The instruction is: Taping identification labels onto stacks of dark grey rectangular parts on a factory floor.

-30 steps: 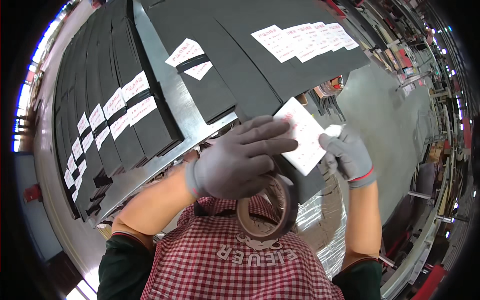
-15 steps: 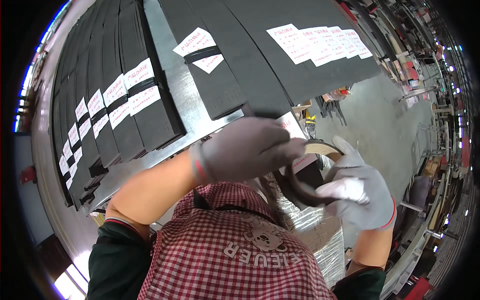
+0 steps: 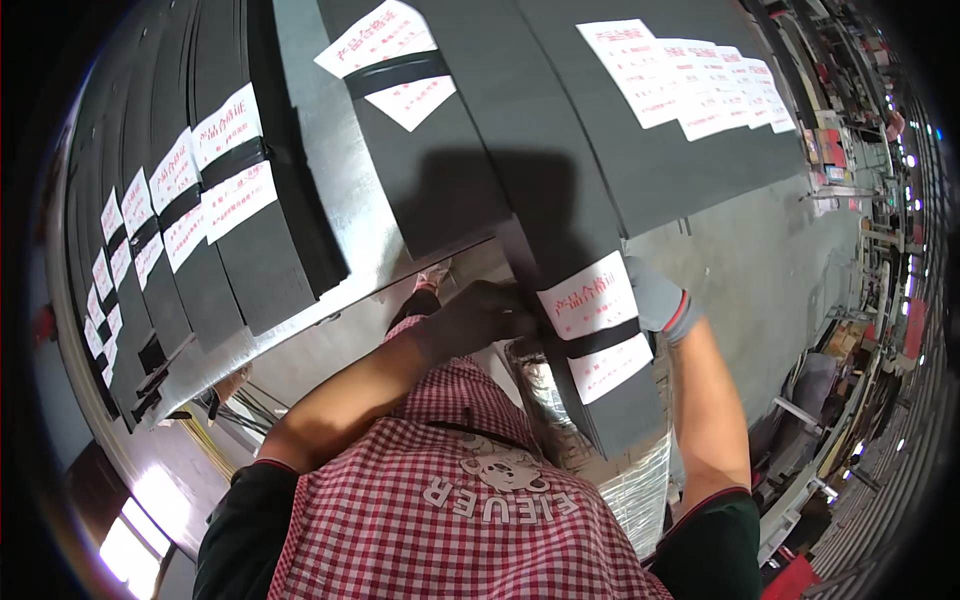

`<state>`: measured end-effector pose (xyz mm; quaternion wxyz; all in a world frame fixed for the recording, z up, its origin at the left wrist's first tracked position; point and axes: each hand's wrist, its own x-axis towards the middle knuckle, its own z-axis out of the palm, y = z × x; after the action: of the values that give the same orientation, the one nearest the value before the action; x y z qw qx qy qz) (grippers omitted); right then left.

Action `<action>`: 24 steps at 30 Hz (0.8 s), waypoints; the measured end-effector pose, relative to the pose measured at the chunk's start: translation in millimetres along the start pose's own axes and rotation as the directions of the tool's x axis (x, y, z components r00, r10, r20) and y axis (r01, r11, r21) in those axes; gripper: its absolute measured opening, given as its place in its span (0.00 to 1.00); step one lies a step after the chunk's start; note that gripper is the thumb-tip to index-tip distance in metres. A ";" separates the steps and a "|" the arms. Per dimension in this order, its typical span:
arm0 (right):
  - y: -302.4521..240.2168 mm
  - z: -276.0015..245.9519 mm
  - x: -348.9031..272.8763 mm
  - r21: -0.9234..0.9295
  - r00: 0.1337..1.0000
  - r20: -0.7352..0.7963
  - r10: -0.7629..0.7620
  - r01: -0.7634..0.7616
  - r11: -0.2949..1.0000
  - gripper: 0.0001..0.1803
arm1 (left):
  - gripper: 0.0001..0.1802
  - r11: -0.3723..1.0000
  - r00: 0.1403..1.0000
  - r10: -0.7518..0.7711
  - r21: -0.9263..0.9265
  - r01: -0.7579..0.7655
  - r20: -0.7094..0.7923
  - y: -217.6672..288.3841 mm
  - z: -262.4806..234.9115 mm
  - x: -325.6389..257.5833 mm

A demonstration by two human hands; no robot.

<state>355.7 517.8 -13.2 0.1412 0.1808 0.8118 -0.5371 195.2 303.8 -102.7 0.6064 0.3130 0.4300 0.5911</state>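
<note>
Two gloved hands, left hand (image 3: 475, 315) and right hand (image 3: 655, 300), grasping black bundle (image 3: 600, 390); white label (image 3: 590, 297) banded across top.

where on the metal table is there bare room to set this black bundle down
One bare metal strip runs between the left row of labelled black stacks and the middle stack. The left edge and far right are crowded. Both gloved hands, left hand and right hand, grip the black bundle.

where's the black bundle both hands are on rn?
Head view, centre-right: the black bundle, strapped over its white label, juts off the table edge toward the person, between the left hand and right hand.
</note>
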 end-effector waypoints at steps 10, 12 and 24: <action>-107.5 86.3 -21.6 -0.594 0.828 -0.530 -0.181 -0.210 0.776 0.40 | 0.10 0.764 0.957 -0.289 0.604 0.227 0.006 -8.9 -58.3 -29.3; -105.0 85.2 -22.8 -0.544 0.807 -0.570 -0.154 -0.230 0.807 0.40 | 0.15 0.787 0.979 -0.205 0.596 0.162 0.005 115.8 -41.8 -58.3; -40.3 -8.7 -96.0 0.199 0.808 -0.549 0.212 -0.119 0.973 0.19 | 0.15 0.179 0.595 0.579 0.625 -0.760 0.557 123.9 44.2 61.0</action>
<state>423.4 497.7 63.8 -0.0745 0.4127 0.7537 -0.5060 175.0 382.7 17.2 0.0976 0.7674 0.4070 0.4858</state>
